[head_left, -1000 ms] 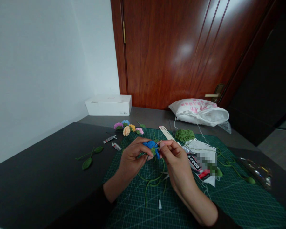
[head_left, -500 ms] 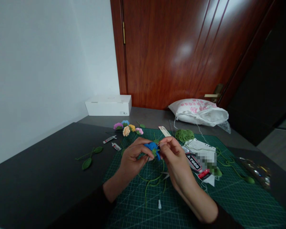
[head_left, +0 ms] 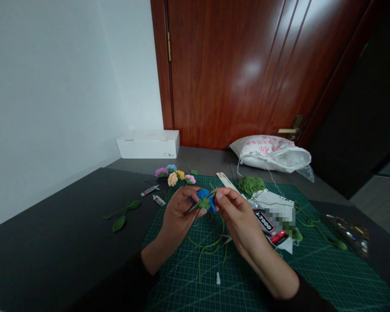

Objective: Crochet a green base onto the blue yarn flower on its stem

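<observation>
A blue crocheted flower with a green base is pinched between the thumb and fingers of my left hand, its green underside turned towards me. A thin dark stem points down from it. At the flower's right side, my right hand closes thumb and forefinger on a thin strand that looks like green yarn; its end is hidden by the fingers. Below both hands, loose green yarn trails over the cutting mat, and scissors lie partly hidden beside my right wrist.
Several crocheted flowers lie behind my left hand, with glue tubes and green leaves to the left. On the right are a green yarn ball and packaging. A white box and white sack stand at the back.
The blue flower has tilted and shifted slightly left, showing more of its green base. My left fingers have changed their grip; my right fingers have moved slightly left.
</observation>
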The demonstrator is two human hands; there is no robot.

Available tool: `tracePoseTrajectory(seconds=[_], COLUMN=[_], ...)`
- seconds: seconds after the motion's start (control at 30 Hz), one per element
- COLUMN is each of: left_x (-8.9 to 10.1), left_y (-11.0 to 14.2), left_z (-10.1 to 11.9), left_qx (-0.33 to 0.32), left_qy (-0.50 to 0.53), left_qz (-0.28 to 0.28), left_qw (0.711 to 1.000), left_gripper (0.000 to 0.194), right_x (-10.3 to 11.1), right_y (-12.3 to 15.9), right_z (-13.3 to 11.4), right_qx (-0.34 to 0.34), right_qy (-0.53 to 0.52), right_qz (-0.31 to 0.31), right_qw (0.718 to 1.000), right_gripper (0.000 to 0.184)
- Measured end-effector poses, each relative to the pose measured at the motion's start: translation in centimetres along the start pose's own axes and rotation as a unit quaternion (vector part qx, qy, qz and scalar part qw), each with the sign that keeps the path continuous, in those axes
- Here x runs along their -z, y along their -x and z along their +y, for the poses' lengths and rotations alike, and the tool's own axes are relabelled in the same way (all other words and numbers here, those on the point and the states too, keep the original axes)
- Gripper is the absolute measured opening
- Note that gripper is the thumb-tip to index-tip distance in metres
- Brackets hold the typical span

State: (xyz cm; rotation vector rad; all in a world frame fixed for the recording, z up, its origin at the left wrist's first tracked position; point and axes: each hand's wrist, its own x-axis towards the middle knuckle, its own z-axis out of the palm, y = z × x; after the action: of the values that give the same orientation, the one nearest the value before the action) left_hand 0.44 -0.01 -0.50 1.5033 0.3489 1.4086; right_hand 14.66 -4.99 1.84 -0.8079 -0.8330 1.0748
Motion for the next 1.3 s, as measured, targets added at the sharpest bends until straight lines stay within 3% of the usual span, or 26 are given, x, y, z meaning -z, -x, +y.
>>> tracePoseTrajectory(seconds=[0.17, 0.47, 0.8, 1.3], left_x=[-0.07, 0.09, 0.71, 0.62], left_y=[0.05, 0.42, -0.03, -0.04], left_z=[-0.42, -0.61, -0.03, -0.09], left_qx=[-0.025, -0.032, -0.072, -0.066], left_qy=[-0.013, -0.075, -0.215, -0.217], left_qz=[-0.001, -0.003, -0.072, -0.093], left_qw=[1.000, 0.997, 0.971, 0.969], left_gripper=[0.040, 0.037, 0.049, 0.044], right_x=[-0.03, 0.01, -0.02, 0.18], right_y=[0.01, 0.00, 0.16, 0.11], right_z=[0.02, 0.01, -0.23, -0.01], right_qx=[-0.019, -0.015, 0.031, 0.032], right_qy=[-0.025, -0.016, 0.046, 0.073], right_qz=[-0.009, 0.000, -0.011, -0.027], right_qw=[0.999, 1.000, 0.998, 0.996], right_gripper=[0.029, 0.029, 0.028, 0.027])
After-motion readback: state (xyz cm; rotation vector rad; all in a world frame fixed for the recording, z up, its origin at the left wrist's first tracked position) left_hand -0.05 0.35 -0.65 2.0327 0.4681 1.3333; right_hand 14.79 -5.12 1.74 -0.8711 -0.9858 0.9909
